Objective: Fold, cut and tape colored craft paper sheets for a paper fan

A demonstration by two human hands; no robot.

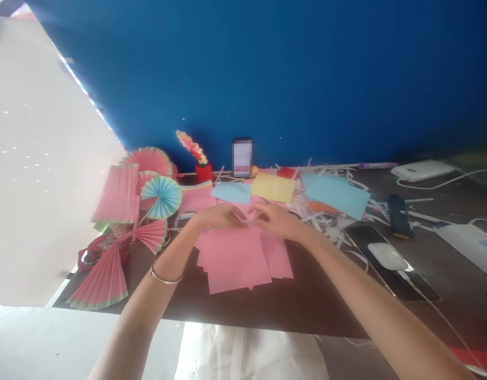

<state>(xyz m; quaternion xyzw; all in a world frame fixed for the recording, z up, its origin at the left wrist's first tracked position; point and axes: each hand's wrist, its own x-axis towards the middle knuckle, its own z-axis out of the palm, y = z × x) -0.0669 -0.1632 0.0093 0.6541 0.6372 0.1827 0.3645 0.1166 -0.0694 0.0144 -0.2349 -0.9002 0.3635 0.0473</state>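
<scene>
My left hand (223,215) and my right hand (275,219) face each other over a loose stack of pink paper sheets (237,261) at the table's front middle. Fingers of both hands are bent and closed on pink paper at the stack's back edge; their tips are slightly blurred and partly hidden. A short dark tip shows just behind my right fingers, too small to name. Beyond the hands lie a light blue sheet (231,192), a yellow sheet (273,187) and a larger blue sheet (335,194).
Folded pink paper fans (104,282) and a blue pleated rosette (161,196) crowd the left. A phone (242,158) stands against the blue wall beside a red holder (204,172). White paper strips (330,224), another phone (370,243), a white case (387,256) and cables lie right.
</scene>
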